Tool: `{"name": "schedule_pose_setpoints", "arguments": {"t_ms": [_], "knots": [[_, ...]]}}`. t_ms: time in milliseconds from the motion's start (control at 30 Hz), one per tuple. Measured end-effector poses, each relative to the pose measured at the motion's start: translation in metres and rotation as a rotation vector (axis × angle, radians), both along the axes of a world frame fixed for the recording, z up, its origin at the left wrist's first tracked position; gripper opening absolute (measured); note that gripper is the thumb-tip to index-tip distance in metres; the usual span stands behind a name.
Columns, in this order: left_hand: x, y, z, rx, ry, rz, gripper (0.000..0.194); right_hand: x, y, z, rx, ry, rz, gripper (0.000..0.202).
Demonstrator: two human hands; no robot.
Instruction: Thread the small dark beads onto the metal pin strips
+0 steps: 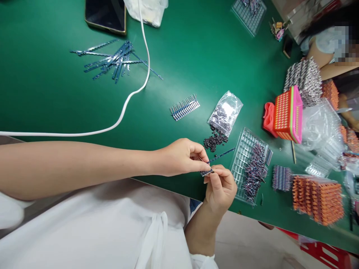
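Observation:
My left hand and my right hand meet over the near edge of the green table. Together they pinch a short blue taped strip of small components, left fingertips on its top, right fingertips on its lower end. A thin blue strip sticks out past the fingers toward a clear ridged tray holding dark wired parts. A small heap of dark beads lies just beyond my left fingers, beside an opened clear bag.
A taped component strip, a pile of emptied blue strips, a white cable and a phone lie farther out. A pink-orange basket, stacked trays of orange parts and another person's arm are at right.

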State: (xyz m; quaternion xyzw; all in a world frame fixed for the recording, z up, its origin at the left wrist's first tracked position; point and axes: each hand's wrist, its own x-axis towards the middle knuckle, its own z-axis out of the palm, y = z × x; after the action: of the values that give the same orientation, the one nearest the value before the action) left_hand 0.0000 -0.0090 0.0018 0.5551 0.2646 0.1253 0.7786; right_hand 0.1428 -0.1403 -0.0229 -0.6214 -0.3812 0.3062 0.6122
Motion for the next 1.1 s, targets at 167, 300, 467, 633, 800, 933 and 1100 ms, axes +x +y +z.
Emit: {"name": "schedule_pose_setpoints", "arguments": {"t_ms": [167,300,467,633,800,933,1100], "knots": [[-0.0004,0.0014,0.0038,0.103,0.063,-0.013,0.017,0.0020,-0.0008,-0.0003,-0.012,0.004,0.040,0.003],[-0.0016,0.0010,0.0048,0.170,0.083,-0.023,0.014,0.0037,-0.0027,-0.0016,-0.060,-0.022,0.053,0.002],[-0.0021,0.0008,0.0040,0.203,0.085,-0.029,0.015,0.0036,-0.0025,-0.0025,-0.021,-0.015,0.064,0.007],[-0.0012,0.0011,0.0051,0.161,0.086,-0.018,0.016,0.0023,0.0002,-0.0005,-0.024,-0.014,0.026,0.003],[-0.0009,0.0007,0.0055,0.101,0.062,-0.005,0.017,0.0020,0.0004,-0.0008,-0.031,-0.025,0.004,0.009],[-0.0007,0.0009,0.0055,0.071,0.061,0.004,0.017,0.0018,-0.0004,-0.0017,-0.029,-0.030,0.000,0.009],[-0.0005,0.0012,0.0050,0.074,0.061,-0.002,0.018,0.0009,0.0001,-0.0007,-0.012,-0.035,-0.006,0.007]]}}
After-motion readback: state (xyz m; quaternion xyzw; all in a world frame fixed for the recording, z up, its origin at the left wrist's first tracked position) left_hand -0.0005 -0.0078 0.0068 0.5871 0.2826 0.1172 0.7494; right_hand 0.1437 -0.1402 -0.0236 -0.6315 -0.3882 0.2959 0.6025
